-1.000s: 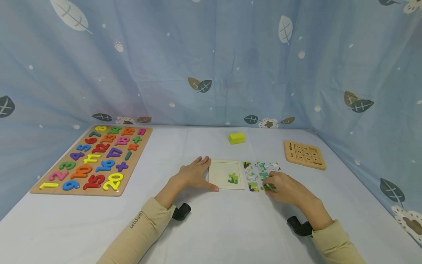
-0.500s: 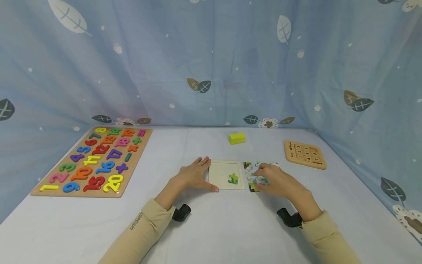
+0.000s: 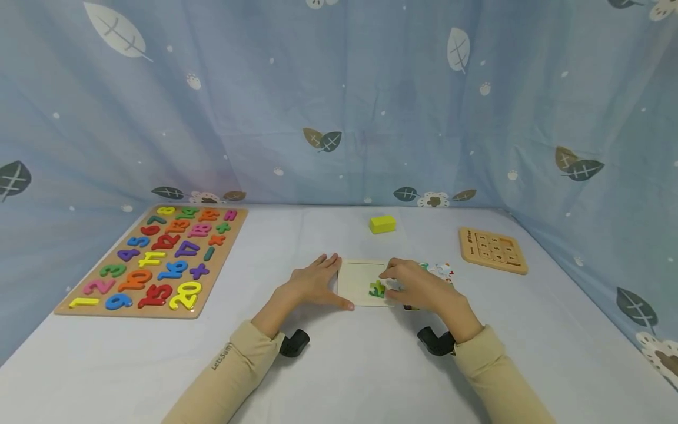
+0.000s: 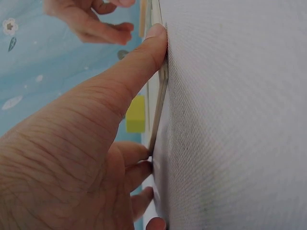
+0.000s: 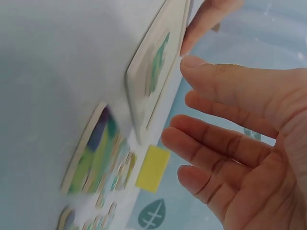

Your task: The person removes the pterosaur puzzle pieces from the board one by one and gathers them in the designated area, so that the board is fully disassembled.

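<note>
My left hand (image 3: 315, 284) spreads along the left side of a pale wooden puzzle tray (image 3: 357, 274). In the left wrist view its thumb touches the tray's near edge and its other fingertips reach the side. One green jigsaw piece (image 3: 376, 289) lies on the tray, toward the near right. Over the tray's right edge hovers my right hand (image 3: 421, 285), fingers loosely bent, thumb apart, with nothing between them in the right wrist view. Loose jigsaw pieces (image 3: 441, 271) lie on the table to the right of the tray, partly hidden under that hand.
Behind the tray sits a yellow block (image 3: 382, 224). A wooden number-slide board (image 3: 492, 250) lies at the right. On the left is a large board of coloured numbers (image 3: 153, 259). A blue patterned curtain (image 3: 339, 106) hangs behind the white table.
My right hand has moved left from the loose pieces to the tray's right edge. My left hand stays at the tray, and the green piece remains on it.
</note>
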A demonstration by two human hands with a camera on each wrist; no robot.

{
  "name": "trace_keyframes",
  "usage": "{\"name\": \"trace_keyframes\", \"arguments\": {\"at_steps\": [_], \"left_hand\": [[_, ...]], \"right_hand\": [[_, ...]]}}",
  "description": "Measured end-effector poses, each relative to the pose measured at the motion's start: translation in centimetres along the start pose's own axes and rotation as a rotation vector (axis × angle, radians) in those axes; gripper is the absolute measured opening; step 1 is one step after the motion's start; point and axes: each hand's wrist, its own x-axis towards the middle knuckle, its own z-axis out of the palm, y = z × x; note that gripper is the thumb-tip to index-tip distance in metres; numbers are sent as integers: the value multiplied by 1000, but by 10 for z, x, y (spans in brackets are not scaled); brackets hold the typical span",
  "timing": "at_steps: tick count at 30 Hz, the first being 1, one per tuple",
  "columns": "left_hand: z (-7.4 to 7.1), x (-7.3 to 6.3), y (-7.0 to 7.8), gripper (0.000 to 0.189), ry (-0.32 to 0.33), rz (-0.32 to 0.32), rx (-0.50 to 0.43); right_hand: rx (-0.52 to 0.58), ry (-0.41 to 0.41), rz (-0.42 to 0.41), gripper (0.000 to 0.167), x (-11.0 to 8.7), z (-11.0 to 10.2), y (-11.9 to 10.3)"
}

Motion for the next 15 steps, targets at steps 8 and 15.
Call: {"name": "trace_keyframes", "arguments": {"at_steps": [8,15], "left_hand": [[3,0,2,112,-8,0,-1],[1,0,2,111,-2,2,5]], "right_hand": [[-57,-44,28,37,14,5,-9],[-133,-36,-23,25,16,11,-5]]}}
